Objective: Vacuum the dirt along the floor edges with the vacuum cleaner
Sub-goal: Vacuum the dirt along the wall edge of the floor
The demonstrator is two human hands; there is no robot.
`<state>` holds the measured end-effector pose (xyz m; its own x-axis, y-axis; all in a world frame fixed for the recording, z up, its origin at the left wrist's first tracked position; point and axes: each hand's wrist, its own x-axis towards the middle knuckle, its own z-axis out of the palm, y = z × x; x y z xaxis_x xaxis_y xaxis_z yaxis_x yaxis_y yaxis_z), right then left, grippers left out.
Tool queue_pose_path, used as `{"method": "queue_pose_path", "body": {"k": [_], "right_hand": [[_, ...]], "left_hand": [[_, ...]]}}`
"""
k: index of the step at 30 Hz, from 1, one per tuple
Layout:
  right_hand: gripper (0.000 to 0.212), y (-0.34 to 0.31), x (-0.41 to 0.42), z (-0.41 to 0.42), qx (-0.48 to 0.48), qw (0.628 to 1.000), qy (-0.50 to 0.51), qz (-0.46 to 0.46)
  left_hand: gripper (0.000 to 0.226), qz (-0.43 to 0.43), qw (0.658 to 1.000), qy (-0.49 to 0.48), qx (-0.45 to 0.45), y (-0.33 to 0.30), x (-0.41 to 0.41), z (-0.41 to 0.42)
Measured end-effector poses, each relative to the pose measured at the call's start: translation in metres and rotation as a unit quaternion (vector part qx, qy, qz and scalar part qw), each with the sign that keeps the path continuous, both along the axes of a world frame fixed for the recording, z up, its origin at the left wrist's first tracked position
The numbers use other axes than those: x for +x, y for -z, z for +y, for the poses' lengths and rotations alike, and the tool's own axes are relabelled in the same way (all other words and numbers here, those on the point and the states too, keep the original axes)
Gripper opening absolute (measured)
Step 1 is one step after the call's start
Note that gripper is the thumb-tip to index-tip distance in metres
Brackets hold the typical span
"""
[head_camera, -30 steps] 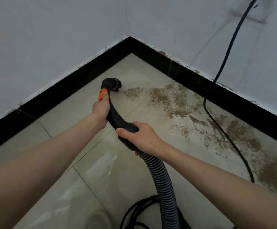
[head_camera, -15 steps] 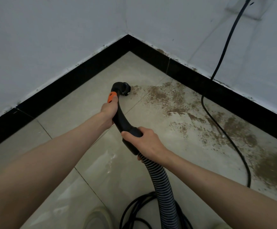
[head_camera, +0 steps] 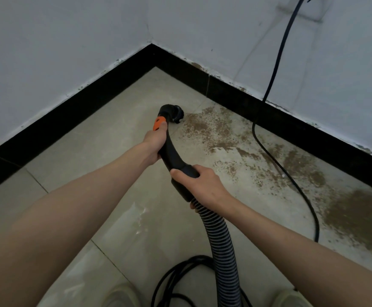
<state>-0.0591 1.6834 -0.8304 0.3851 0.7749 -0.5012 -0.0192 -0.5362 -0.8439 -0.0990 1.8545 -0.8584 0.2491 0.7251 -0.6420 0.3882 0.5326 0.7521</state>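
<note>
A black curved vacuum handle (head_camera: 172, 155) with an orange button (head_camera: 159, 123) ends in a nozzle (head_camera: 173, 114) touching the beige tile floor near the room corner. My left hand (head_camera: 154, 140) grips the handle just below the orange button. My right hand (head_camera: 199, 185) grips the lower end, where the ribbed grey hose (head_camera: 222, 247) begins. Brown dirt (head_camera: 211, 129) starts right at the nozzle and spreads rightward along the black skirting (head_camera: 291, 116), with a denser patch (head_camera: 360, 213) at the far right.
A black power cord (head_camera: 276, 67) drops down the right wall and runs across the dirty floor. More black cable (head_camera: 176, 282) is coiled near my shoes (head_camera: 123, 295) at the bottom. White walls meet at the corner (head_camera: 151, 44).
The nozzle has moved right along the floor, from the left of the small dirt patch to the edge of the main dirt. The small patch near the corner is gone. Both hands keep their grip.
</note>
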Motion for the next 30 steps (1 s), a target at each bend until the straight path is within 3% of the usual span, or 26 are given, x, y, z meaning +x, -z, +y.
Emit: {"method": "queue_pose_path", "body": {"k": [10,20,26,30], "right_hand": [[0.028,0.005,0.019,0.005,-0.008,1.0,0.021,0.01],[0.03,0.001,0.016,0.03,0.025,0.999,0.008,0.023],[0.032,0.003,-0.01,0.023,0.036,0.998,-0.046,-0.021],[0.038,0.003,-0.024,0.024,0.018,0.995,-0.092,0.036]], "left_hand": [[0.047,0.011,0.999,0.032,0.026,0.003,0.026,0.005],[0.051,0.009,0.998,-0.016,0.052,-0.004,0.017,0.035],[0.042,0.01,0.996,-0.078,0.04,-0.012,-0.015,0.039],[0.049,0.028,0.995,-0.085,0.05,-0.013,-0.038,0.034]]}}
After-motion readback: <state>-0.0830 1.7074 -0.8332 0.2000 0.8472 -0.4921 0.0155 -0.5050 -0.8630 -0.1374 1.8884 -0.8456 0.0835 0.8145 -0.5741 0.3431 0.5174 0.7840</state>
